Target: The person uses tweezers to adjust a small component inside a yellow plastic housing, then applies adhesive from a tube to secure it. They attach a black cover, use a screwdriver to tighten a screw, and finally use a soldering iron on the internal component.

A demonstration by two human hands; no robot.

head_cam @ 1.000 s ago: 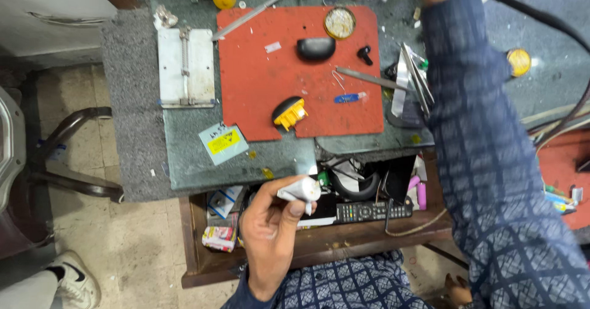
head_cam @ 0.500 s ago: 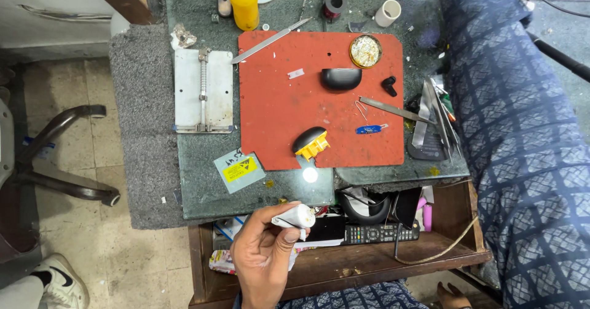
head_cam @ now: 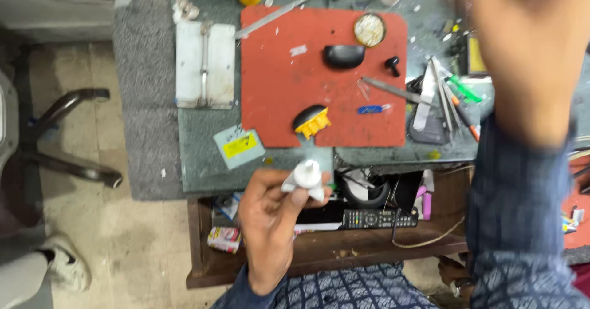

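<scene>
Left hand (head_cam: 270,213) pinches small white capped squeeze tube (head_cam: 304,178) at counter (head_cam: 196,161) front edge. Tube likely light, soft-walled, crushable: grip near stiff cap. Right hand (head_cam: 522,44) raised, blurred; grip unclear.

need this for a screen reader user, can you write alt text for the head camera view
Seen from above, the left hand holds a small white tube by a cluttered workbench, while the right hand is raised, blurred, close to the camera. On the bench lie a red mat with a black and yellow tool, tweezers and a white hinged plate.
</scene>
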